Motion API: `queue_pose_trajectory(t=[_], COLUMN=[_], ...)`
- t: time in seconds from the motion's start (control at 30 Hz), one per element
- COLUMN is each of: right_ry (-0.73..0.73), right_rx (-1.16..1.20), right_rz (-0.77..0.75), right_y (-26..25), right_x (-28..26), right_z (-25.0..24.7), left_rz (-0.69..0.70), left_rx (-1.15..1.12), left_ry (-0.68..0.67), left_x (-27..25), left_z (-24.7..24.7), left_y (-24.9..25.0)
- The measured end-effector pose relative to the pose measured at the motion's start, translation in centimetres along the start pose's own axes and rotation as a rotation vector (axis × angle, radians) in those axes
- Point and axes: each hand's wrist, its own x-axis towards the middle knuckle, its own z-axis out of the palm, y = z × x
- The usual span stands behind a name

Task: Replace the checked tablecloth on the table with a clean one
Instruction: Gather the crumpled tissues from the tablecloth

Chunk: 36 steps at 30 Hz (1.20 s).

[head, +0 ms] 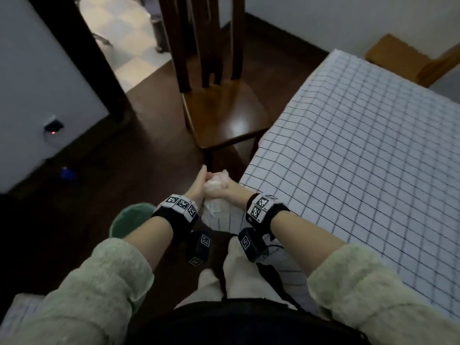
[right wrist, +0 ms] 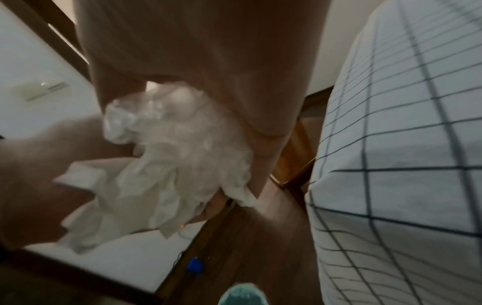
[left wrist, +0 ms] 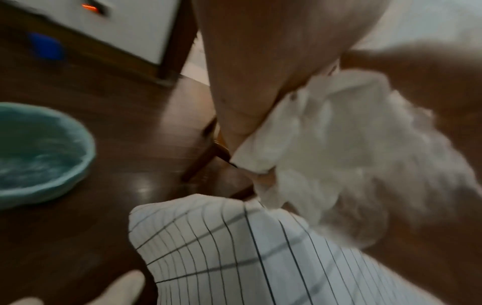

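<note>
The bench (head: 453,317) takes up the right side of the room, and the checked tablecloth (head: 361,170) is spread flat across its top, hanging over the near corner and edges. Whether this is the soiled cloth or the fresh one I cannot tell from here; a patch of similar checked fabric (head: 17,317) lies low at the person's left, too cut off to judge. So the swap may be nearly finished or barely begun.

A dark wooden chair (head: 224,115) stands just beside the bench's far corner, on the dark wood floor (head: 124,170). A teal basin (head: 129,220), seemingly lined with a thin bag, sits on the floor near the person's left forearm.

In front of the bench's near corner, the person brings both hands together around a crumpled white wad (head: 215,188), thin and creased like tissue or plastic film. The left hand (head: 198,188) presses its palm and fingers against one side; the right hand (head: 230,189) has its fingers curled round the other, squeezing it smaller.

My guess is that the wad is rubbish bound for the basin, a small tidying step beside the main job.

A little blue object (head: 67,173) lies on the floor by the wall.
</note>
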Motion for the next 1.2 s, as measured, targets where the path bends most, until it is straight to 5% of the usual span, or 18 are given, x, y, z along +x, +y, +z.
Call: queue_pose_trajectory(t=[0.17, 0.33, 0.57, 0.77, 1.0, 1.2], right_ry=[-0.123, -0.096, -0.043, -0.055, -0.055, -0.230], right_rx=[-0.363, -0.621, -0.533, -0.427, -0.263, -0.336], right_rz=[-0.113, -0.152, 0.008, 0.059, 0.123, 0.169], right_y=[-2.7, -4.5, -5.9, -7.6, -9.4, -11.6], right_x=[2.8, 6.3, 10.1, 13.5, 18.4, 18.9], right_z=[2.9, 4.3, 6.3, 11.9, 23.7, 33.4], left_rz=[-0.008, -0.040, -0.168, -0.107, -0.048, -0.169], left_rx=[-0.251, -0.223, -0.023, -0.079, -0.145, -0.274], left_ry=[0.101, 0.170, -0.002, -0.018, -0.129, -0.006], left_x=[0.8, 2.1, 0.8, 1.5, 0.9, -0.6], left_z=[-4.5, -7.2, -11.7, -17.5, -29.4, -39.9], left_y=[-0.1, 0.3, 1.0, 1.8, 2.9, 0.6])
